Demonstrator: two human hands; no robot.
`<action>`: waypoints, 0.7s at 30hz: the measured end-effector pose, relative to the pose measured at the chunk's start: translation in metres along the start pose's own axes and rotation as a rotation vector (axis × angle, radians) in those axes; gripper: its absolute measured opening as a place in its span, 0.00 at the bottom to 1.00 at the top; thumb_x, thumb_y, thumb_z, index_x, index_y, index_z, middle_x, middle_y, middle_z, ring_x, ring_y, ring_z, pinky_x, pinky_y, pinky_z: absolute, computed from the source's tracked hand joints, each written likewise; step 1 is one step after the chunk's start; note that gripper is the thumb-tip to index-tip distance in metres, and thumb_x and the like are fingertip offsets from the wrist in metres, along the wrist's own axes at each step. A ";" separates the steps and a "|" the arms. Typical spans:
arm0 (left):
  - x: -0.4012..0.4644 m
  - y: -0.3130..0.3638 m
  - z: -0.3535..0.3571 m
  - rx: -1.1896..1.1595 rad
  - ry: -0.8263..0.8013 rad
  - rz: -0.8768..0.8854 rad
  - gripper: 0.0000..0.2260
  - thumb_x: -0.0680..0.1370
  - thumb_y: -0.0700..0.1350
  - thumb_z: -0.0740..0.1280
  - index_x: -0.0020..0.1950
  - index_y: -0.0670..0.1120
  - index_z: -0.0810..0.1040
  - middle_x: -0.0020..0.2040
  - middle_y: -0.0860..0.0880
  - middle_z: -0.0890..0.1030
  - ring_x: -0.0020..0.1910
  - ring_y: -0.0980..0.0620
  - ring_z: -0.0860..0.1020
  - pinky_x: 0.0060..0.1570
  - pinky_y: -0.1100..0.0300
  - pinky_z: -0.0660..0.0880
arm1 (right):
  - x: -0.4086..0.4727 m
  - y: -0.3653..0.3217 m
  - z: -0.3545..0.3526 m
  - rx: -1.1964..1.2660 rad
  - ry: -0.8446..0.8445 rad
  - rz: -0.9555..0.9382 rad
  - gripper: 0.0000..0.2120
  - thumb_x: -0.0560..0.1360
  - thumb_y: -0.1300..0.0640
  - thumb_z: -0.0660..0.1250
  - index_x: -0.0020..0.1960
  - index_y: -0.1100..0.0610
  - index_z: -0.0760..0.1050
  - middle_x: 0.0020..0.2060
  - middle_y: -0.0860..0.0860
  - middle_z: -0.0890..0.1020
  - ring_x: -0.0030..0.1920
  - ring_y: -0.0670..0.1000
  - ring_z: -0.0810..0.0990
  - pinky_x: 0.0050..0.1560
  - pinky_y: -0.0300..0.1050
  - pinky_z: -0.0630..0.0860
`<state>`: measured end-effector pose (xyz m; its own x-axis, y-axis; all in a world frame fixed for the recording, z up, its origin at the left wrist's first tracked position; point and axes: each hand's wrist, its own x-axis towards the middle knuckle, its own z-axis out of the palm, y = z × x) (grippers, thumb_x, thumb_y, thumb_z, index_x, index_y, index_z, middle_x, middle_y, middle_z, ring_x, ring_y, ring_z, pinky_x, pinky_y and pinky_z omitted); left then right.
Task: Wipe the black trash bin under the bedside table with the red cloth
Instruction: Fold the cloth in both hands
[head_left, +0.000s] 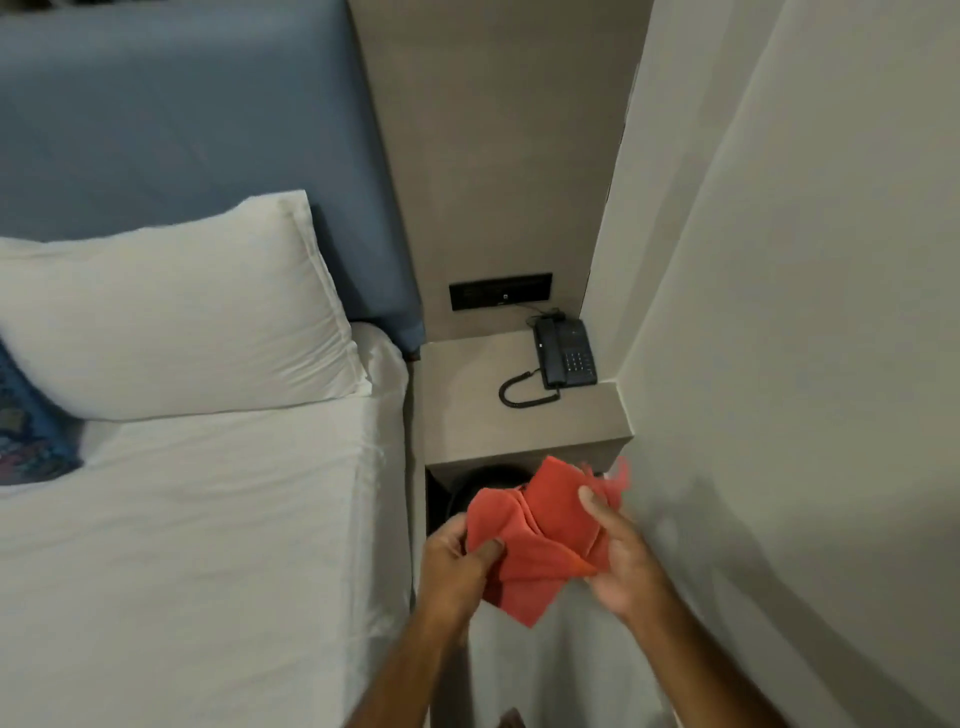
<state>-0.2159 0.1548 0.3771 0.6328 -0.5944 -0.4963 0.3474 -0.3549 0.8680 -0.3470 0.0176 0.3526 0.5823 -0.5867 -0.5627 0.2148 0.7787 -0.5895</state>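
Observation:
I hold a crumpled red cloth with both hands in front of the bedside table. My left hand pinches the cloth's left edge. My right hand grips its right side, thumb on top. Under the table, only the dark curved rim of the black trash bin shows; the cloth hides the rest of it. Both hands are above and in front of the bin, not touching it.
A black telephone with a coiled cord sits on the bedside table, below a black wall socket panel. A bed with white sheets and a pillow lies close on the left. A wall bounds the right.

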 end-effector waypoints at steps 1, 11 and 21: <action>-0.002 0.015 -0.003 0.057 -0.053 0.070 0.17 0.75 0.32 0.69 0.48 0.56 0.84 0.48 0.47 0.87 0.49 0.46 0.85 0.46 0.51 0.83 | 0.001 -0.012 0.001 -0.064 0.000 -0.038 0.26 0.69 0.57 0.77 0.65 0.62 0.78 0.57 0.65 0.84 0.52 0.60 0.86 0.52 0.54 0.82; 0.041 0.095 0.035 0.087 -0.099 0.111 0.12 0.81 0.44 0.64 0.64 0.54 0.77 0.55 0.48 0.83 0.54 0.49 0.83 0.55 0.48 0.81 | 0.050 -0.077 0.017 -0.322 -0.049 -0.046 0.51 0.57 0.43 0.86 0.73 0.63 0.70 0.63 0.65 0.81 0.60 0.64 0.83 0.59 0.64 0.81; 0.105 0.135 0.063 0.414 -0.069 0.131 0.16 0.72 0.58 0.73 0.56 0.52 0.80 0.48 0.52 0.85 0.44 0.56 0.85 0.43 0.58 0.83 | 0.070 -0.107 0.042 -1.259 -0.227 -0.105 0.50 0.63 0.41 0.79 0.76 0.37 0.54 0.65 0.44 0.77 0.63 0.50 0.79 0.60 0.56 0.82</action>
<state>-0.1459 -0.0007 0.4414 0.6008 -0.6954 -0.3944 -0.0487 -0.5242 0.8502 -0.2964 -0.0973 0.4012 0.7542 -0.4848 -0.4430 -0.5460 -0.0880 -0.8332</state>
